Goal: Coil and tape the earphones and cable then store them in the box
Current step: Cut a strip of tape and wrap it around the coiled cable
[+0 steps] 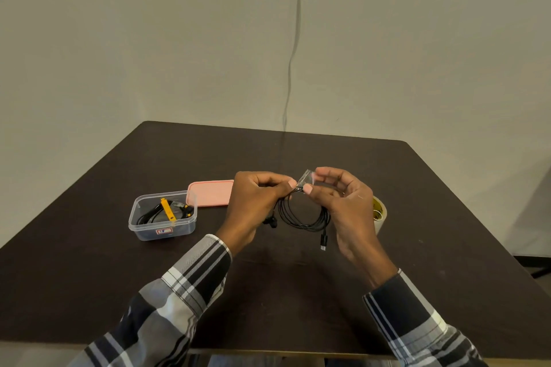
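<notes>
1. Writing: the clear box (162, 215) carries one small red-and-white label (164, 230) on its near wall; its print is too small to read. The tape roll (379, 214) shows yellow-and-dark printing inside its core, also unreadable.
2. Count: two hands, one black coiled cable, one piece of clear tape, one tape roll, one box, one pink lid (210, 193).
3. The left hand (256, 202) pinches the top of the coiled cable (304, 214) between thumb and curled fingers, above the dark table (298, 292) at centre.
4. The right hand (343, 202) pinches the piece of clear tape (307, 178) with thumb and forefinger, right at the spot where the left hand holds the coil.
5. The coil hangs in several loops between both hands; its plug (324, 241) dangles at the near side.
6. The box stands open at left, holding a black cable with yellow parts (167, 209).
7. The lid lies flat just right of and beyond the box.
8. The tape roll sits right of the right hand, partly hidden by it.
9. Both sleeves are plaid.
</notes>
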Available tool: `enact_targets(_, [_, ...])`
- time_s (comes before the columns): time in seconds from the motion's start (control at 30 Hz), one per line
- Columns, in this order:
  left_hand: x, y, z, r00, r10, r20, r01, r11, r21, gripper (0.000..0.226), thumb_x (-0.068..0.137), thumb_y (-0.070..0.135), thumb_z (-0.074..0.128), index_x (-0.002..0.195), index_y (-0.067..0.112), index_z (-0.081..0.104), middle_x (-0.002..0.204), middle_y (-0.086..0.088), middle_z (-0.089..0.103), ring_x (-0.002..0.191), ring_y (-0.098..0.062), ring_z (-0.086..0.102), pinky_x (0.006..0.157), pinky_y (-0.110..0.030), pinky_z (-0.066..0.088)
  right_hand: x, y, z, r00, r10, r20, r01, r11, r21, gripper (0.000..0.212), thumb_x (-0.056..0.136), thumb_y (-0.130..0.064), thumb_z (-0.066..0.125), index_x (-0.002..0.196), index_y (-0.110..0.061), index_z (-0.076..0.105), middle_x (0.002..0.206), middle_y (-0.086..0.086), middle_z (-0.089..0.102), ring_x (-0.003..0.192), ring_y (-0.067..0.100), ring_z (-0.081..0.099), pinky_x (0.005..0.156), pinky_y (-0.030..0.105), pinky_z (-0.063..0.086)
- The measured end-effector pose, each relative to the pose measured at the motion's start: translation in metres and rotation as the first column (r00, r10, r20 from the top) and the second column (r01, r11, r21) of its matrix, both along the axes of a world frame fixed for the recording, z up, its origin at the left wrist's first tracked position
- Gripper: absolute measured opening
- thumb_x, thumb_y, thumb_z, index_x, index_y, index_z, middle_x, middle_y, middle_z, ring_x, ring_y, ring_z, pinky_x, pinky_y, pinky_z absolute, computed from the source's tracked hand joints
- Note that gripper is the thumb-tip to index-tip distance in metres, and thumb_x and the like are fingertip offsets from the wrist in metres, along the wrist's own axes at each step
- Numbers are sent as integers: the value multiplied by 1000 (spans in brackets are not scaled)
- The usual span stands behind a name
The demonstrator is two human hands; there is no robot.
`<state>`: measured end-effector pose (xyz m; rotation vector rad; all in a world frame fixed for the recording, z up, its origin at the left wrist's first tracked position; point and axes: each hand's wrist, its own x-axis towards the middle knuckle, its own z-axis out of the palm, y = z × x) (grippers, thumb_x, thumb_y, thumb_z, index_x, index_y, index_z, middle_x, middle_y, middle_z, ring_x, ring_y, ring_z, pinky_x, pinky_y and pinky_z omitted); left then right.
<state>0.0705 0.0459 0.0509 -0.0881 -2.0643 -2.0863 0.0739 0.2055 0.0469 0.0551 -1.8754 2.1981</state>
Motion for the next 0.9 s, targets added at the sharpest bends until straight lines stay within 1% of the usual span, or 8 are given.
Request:
enact_targets(0.13, [2, 0, -2, 999, -35, 12, 34, 997, 65, 16, 78, 13, 81, 93, 8, 76, 79, -10, 76, 75, -21, 73, 77, -31, 58, 2, 0, 1, 999, -4, -49, 8, 996, 87, 45, 73, -1, 84, 114, -10, 67, 105, 5, 74, 92, 16, 74, 79, 28, 61])
enact_targets(0.27, [5, 1, -4, 998, -65, -25, 65, 998, 25, 34, 69, 24, 87, 94, 8, 71, 79, -8, 73, 76, -18, 71, 74, -28, 58, 3, 0, 2, 996, -8, -89, 24, 983, 180, 48, 76, -7, 84, 118, -15, 63, 107, 3, 73, 95, 15, 73, 79, 28, 61])
enact_targets(0.4, [4, 3, -3, 996, -32, -83, 34, 999, 23, 20, 74, 11, 85, 84, 6, 68, 73, -2, 69, 72, -14, 67, 72, -26, 58, 2, 0, -2, 998, 12, -58, 0, 979, 202, 44, 80, -16, 82, 119, -15, 60, 101, 6, 76, 94, 16, 74, 84, 33, 60])
enact_targets(0.53, [4, 1, -3, 993, -25, -113, 27, 1000, 14, 17, 75, 9, 83, 84, 3, 69, 79, -13, 70, 74, -19, 67, 74, -30, 57, 3, 2, -3, 988, 138, 75, -147, 980, 131, 41, 88, -23, 74, 123, -12, 56, 91, 11, 78, 89, 25, 76, 86, 40, 60])
enact_targets(0.63, [4, 0, -4, 994, -43, -99, 45, 999, 19, 16, 76, 7, 82, 85, 3, 69, 85, -19, 72, 75, -20, 68, 73, -28, 57, 4, 3, 1, 977, 191, 94, -188, 982, -35, 42, 85, -13, 76, 122, -7, 57, 93, 18, 77, 84, 29, 74, 78, 35, 61])
enact_targets(0.73, [3, -1, -4, 993, -62, -98, 64, 998, 13, 16, 75, 7, 82, 85, 5, 70, 82, -13, 72, 75, -17, 68, 72, -24, 57, 6, 2, 3, 974, 207, 95, -193, 971, -143, 40, 82, -6, 77, 118, -4, 59, 93, 21, 76, 79, 26, 72, 71, 28, 61])
enact_targets(0.8, [2, -1, -3, 993, -67, -99, 69, 998, 8, 17, 76, 9, 83, 86, 6, 70, 83, -10, 72, 76, -17, 69, 73, -25, 56, 6, 1, 3, 981, 180, 75, -169, 976, -138, 41, 81, -5, 78, 117, -4, 58, 91, 21, 76, 77, 25, 72, 72, 29, 60])
enact_targets(0.9, [3, 1, -3, 989, -49, -141, 42, 998, -54, 14, 79, 10, 81, 84, 9, 69, 78, -4, 68, 71, -13, 64, 67, -21, 54, 8, -2, 1, 997, 77, -20, -78, 996, -37, 34, 81, -6, 79, 107, -6, 56, 86, 19, 76, 74, 26, 71, 73, 31, 59])
